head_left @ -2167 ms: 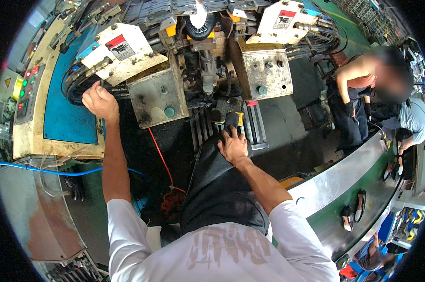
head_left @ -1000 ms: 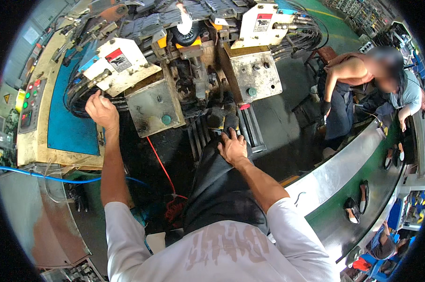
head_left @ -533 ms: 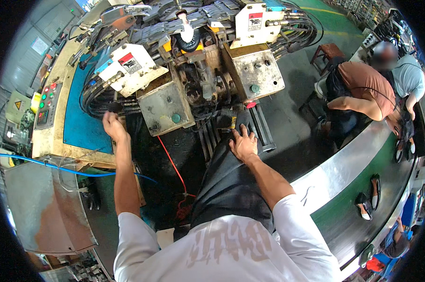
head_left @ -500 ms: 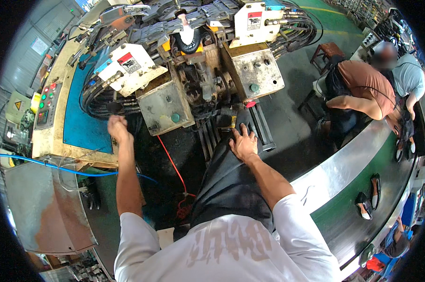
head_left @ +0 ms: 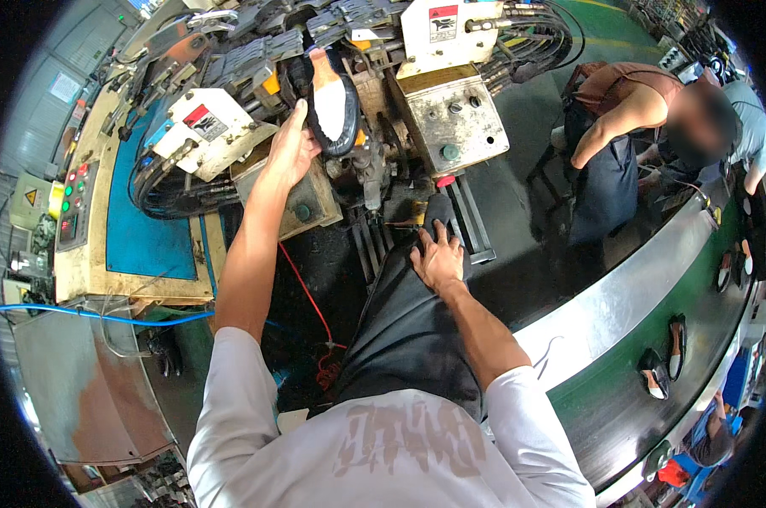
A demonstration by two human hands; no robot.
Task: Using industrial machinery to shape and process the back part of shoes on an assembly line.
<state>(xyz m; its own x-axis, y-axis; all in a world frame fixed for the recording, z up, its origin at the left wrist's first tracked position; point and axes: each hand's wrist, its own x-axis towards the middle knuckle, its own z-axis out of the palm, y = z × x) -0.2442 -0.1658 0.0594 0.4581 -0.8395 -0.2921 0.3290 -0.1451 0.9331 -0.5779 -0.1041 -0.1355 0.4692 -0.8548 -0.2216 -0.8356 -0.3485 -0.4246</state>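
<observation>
A black shoe upper with a white sole side (head_left: 335, 110) sits in the middle of the machine (head_left: 373, 165), its white face toward me. My left hand (head_left: 291, 151) is raised against its left side, thumb stretched up and fingertips at the black edge. Some of those fingers are hidden, and I see no grip around the shoe. My right hand (head_left: 440, 259) lies on my dark-clothed knee, its fingers spread and holding nothing. Beside that hand is a small yellowish part (head_left: 418, 212) of the machine.
Two control boxes (head_left: 452, 127) flank the machine's middle, with bundled hoses outside them. A button panel (head_left: 74, 203) stands at left. On the right runs a green conveyor belt (head_left: 603, 385) carrying black shoes (head_left: 676, 345). Co-workers (head_left: 628, 110) bend over its far end.
My left hand has moved up and right, from beside the left hoses to the shoe. The shoe sits higher and tilted. My right hand stays put; a co-worker has shifted.
</observation>
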